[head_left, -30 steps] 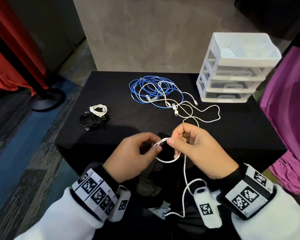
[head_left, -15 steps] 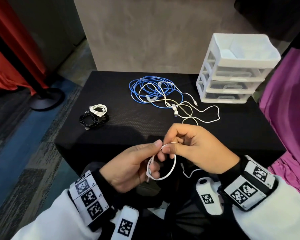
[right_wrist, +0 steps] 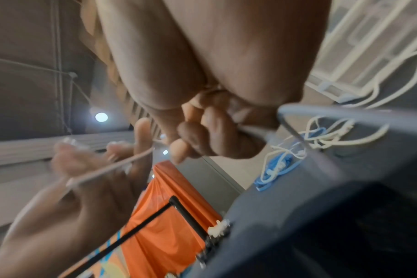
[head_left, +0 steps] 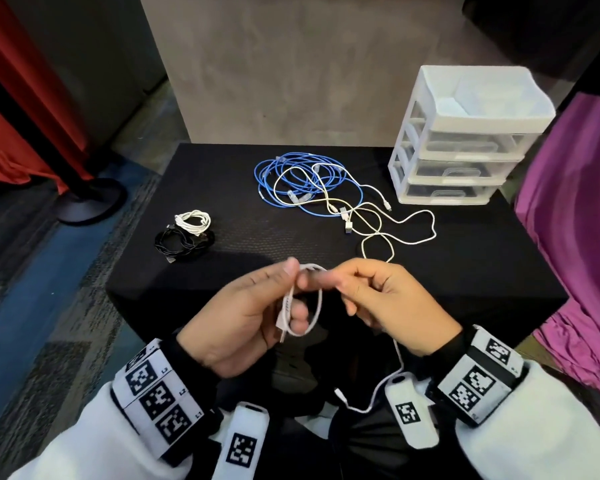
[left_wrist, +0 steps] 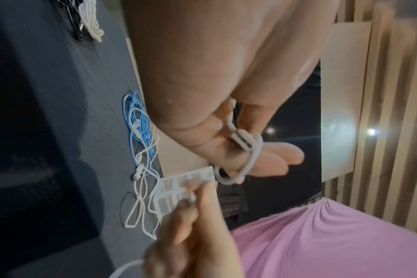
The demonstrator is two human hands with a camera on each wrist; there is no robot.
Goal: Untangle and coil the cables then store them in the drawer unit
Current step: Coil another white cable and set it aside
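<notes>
My left hand (head_left: 278, 299) holds a small loop of white cable (head_left: 310, 306) with its USB plug pinched against the fingers (left_wrist: 240, 141). My right hand (head_left: 371, 296) pinches the same cable at the top of the loop. The cable's free tail (head_left: 378, 396) hangs below my right wrist. A blue cable (head_left: 291, 178) tangled with cream and white cables (head_left: 374, 220) lies on the black table (head_left: 465, 254). A coiled white cable (head_left: 193, 220) and a coiled black cable (head_left: 181, 242) lie at the left. The white drawer unit (head_left: 465, 140) stands at the back right, its drawers closed.
A purple cloth (head_left: 575, 220) hangs right of the table. A red curtain (head_left: 21, 98) and a black stand base (head_left: 87, 202) are on the floor at the left. A grey wall rises behind the table.
The loop in my left hand has turned more upright and grown by a wrap. My right hand drew more cable in, so the hanging tail is shorter. Table cables have not moved.
</notes>
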